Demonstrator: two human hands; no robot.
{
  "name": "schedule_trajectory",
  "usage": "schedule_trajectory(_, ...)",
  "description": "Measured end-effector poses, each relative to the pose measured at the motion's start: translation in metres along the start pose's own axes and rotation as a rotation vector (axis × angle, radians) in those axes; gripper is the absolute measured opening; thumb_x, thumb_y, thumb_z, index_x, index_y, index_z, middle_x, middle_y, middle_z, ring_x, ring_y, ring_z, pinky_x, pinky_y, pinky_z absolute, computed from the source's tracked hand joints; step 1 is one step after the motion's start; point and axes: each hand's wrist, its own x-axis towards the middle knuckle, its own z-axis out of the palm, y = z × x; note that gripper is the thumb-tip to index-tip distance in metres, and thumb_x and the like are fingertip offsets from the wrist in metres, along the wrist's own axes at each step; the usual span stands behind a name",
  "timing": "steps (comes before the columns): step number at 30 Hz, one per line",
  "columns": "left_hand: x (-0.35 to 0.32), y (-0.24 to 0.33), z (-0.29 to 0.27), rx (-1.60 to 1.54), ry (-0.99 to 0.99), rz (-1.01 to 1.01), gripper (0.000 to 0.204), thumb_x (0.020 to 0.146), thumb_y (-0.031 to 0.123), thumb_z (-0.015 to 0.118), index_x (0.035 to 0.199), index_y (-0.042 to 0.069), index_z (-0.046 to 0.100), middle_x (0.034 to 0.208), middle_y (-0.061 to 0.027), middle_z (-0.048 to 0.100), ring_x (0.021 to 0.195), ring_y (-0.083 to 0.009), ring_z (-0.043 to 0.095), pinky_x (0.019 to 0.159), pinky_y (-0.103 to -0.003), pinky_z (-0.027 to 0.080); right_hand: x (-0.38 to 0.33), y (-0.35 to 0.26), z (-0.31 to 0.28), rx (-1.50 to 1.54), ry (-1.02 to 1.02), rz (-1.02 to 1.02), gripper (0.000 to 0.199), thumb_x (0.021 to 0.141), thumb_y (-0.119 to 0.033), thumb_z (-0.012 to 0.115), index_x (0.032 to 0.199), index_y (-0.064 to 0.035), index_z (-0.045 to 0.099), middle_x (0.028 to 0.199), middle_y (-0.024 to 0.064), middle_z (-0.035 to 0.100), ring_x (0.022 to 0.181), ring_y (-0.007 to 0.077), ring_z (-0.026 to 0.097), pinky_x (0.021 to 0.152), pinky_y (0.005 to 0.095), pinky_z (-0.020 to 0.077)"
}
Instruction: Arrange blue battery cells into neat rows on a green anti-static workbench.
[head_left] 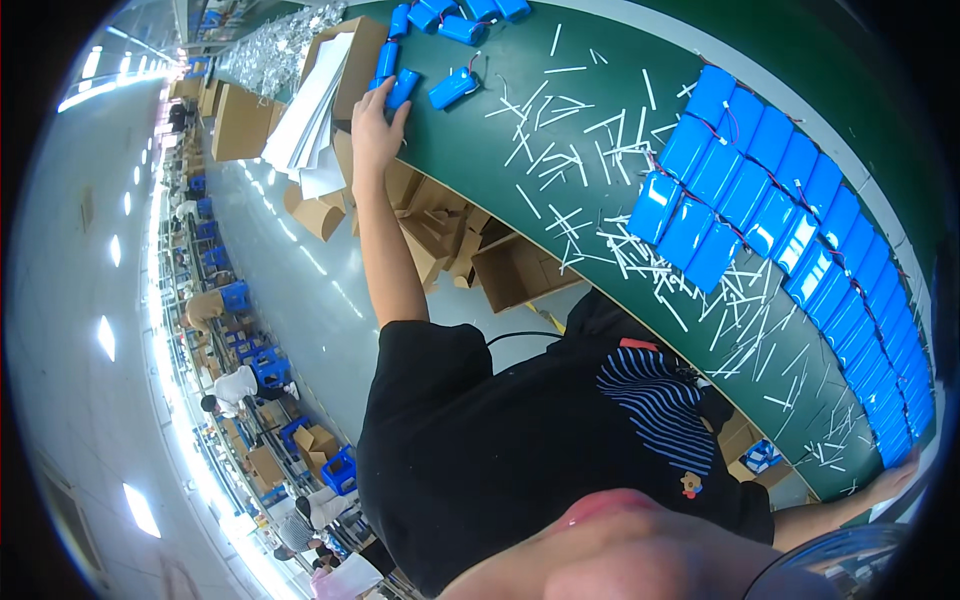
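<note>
While the left hand (375, 125) reaches flat, fingers spread, onto a blue battery pack (402, 88) at the green bench's (600, 40) edge, the right hand (895, 478) rests at the far end beside rows of packs (790, 200); its grip cannot be told.

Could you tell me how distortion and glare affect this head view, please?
Head view: fisheye bends the green table edge into an arc; ceiling lights glare along the left rim; blue battery packs show sheen; left hand is sharp, right hand is squeezed at the rim.
</note>
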Motion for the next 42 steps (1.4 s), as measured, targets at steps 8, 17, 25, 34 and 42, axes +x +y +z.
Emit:
schedule_trajectory(8,-0.002,0.0,0.005,-0.203,-0.091,-0.054,0.046,0.095,0.014,0.079,0.14,0.009,0.07,0.128,-0.0144,0.071,0.112,-0.03,0.069,0.1,-0.037,0.057,-0.001,0.002,0.0,0.001,0.006,0.007,0.042,0.113,-0.028,0.043,0.135,-0.0035,0.07,0.132,0.0147,0.073,0.117,0.0274,0.07,0.104,0.0336,0.0504)
schedule_trajectory(17,0.018,-0.007,0.016,0.176,0.108,0.196,0.042,0.099,0.008,0.074,0.14,0.013,0.071,0.128,-0.0151,0.069,0.114,-0.0307,0.069,0.103,-0.037,0.057,-0.006,0.003,0.001,0.013,0.008,0.014,0.042,0.112,-0.027,0.044,0.135,-0.0037,0.07,0.131,0.0146,0.073,0.116,0.0268,0.07,0.103,0.0329,0.0508)
schedule_trajectory(25,0.024,0.023,0.015,-0.089,-0.067,-0.079,0.037,0.103,0.009,0.069,0.139,0.017,0.072,0.14,-0.0154,0.064,0.123,-0.0327,0.066,0.108,-0.038,0.055,-0.008,0.014,0.0,0.007,0.009,0.018,0.041,0.112,-0.027,0.045,0.135,-0.0039,0.071,0.131,0.0145,0.074,0.115,0.0263,0.071,0.102,0.0323,0.0512)
schedule_trajectory(34,0.019,0.041,0.033,-0.142,-0.052,0.551,0.038,0.106,0.031,0.067,0.141,0.018,0.07,0.151,-0.0095,0.057,0.141,-0.0335,0.051,0.12,-0.045,0.042,-0.004,0.008,-0.004,0.005,0.013,0.015,0.041,0.112,-0.027,0.046,0.135,-0.0041,0.071,0.13,0.0144,0.075,0.114,0.0258,0.072,0.102,0.0316,0.0517)
schedule_trajectory(42,-0.002,0.043,0.033,-0.03,-0.046,0.474,0.042,0.106,0.032,0.065,0.144,0.014,0.063,0.148,-0.008,0.059,0.139,-0.0321,0.049,0.116,-0.046,0.042,-0.006,0.004,-0.005,-0.005,0.012,0.024,0.041,0.112,-0.026,0.047,0.135,-0.0043,0.072,0.129,0.0144,0.075,0.113,0.0253,0.072,0.101,0.0309,0.052)
